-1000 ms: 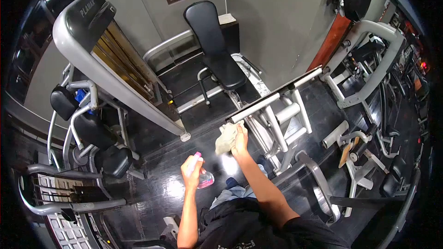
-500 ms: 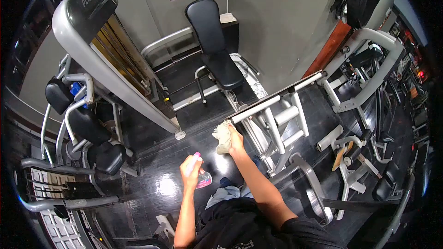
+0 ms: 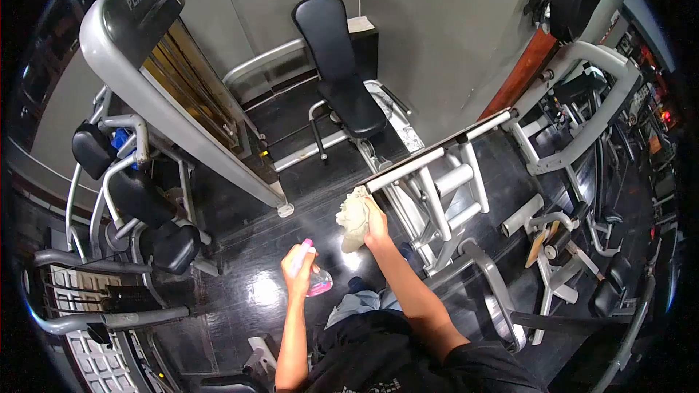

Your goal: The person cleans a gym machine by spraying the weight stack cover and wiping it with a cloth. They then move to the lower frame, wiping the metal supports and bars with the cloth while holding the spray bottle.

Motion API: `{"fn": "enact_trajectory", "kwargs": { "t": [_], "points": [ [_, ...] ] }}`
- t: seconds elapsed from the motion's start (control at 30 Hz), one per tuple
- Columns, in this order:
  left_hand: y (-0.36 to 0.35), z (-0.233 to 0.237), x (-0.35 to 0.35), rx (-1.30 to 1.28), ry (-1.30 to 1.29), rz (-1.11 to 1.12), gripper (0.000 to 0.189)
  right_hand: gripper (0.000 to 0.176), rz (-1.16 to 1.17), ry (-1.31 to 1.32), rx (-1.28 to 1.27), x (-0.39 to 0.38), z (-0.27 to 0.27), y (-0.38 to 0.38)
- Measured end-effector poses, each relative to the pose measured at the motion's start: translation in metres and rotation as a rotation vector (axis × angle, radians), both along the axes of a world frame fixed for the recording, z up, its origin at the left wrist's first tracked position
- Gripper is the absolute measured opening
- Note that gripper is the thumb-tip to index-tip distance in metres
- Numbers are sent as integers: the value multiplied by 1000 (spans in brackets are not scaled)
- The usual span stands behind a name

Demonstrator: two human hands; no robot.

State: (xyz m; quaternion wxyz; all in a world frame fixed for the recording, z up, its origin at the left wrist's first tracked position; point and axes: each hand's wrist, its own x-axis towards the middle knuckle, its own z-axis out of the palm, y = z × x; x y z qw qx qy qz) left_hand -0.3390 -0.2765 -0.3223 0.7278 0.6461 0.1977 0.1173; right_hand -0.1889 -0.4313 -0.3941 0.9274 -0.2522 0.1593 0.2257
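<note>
Right hand (image 3: 376, 227) gripping cloth (image 3: 354, 220), against machine bar (image 3: 405, 170)

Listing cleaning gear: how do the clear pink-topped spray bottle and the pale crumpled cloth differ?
The clear pink-topped spray bottle is rigid and see-through; the pale crumpled cloth is soft and opaque. The bottle is up in mid-air in the left hand; the cloth sits at the end of the grey machine bar under the right hand. Both are hand-held.
</note>
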Motion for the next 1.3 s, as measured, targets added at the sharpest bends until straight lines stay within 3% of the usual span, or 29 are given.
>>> {"fn": "enact_trajectory", "kwargs": {
  "t": [0.1, 0.23, 0.3, 0.43, 0.57, 0.73, 0.8, 0.87, 0.9, 1.3],
  "points": [
    [-4, 2, 2, -30, -7, 3, 11, 25, -65, 118, -101, 6, -8, 6],
    [-7, -4, 5, 17, -15, -62, 14, 24, -37, 55, -106, -1, -2, -15],
    [-12, -7, 7, 40, -15, -103, 18, 26, -63, 127, -357, -8, -4, -36],
    [-31, -8, 21, 16, -29, -168, 19, 28, -136, 41, -542, -16, -12, -91],
    [-55, -9, 39, 41, -11, -282, 21, 28, -190, 8, -555, -29, 8, -141],
    [-98, -9, 74, 115, 7, -300, 23, 24, -255, -90, -781, -34, 9, -191],
    [-113, -8, 90, 126, 73, -291, 23, 20, -264, -79, -771, -39, 42, -194],
    [-129, -6, 104, 167, 86, -311, 23, 23, -228, -249, -1248, -41, 54, -199],
    [-138, -5, 110, 159, 98, -310, 20, 26, -242, -297, -1305, -41, 50, -203],
    [-191, -25, 173, 225, 176, -311, 27, 44, -160, -283, -1408, -16, 54, -228]
  ]
}}
